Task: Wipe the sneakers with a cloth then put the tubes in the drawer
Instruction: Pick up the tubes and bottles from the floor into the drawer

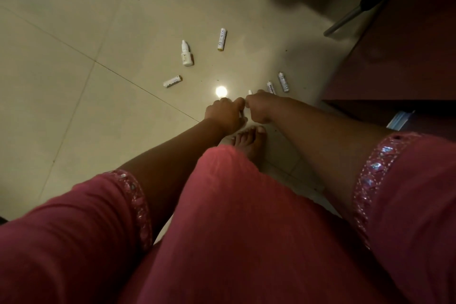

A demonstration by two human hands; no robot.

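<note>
Both hands low over the floor: right hand (pixel 259 108) fingers curled round a small white tube, tip poking out; left hand (pixel 225 113) curled, contents unclear. Likely gathering: two tubes (pixel 283 81) lie just past the right fingers, three (pixel 187 55) farther beyond the left.

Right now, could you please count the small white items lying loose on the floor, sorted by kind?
Tubes: 4, at and
Dropper bottle: 1
Total: 5
Not counted: a white tip shows at the right hand, its kind unclear. The left hand is curled too; what it holds is hidden.
</note>
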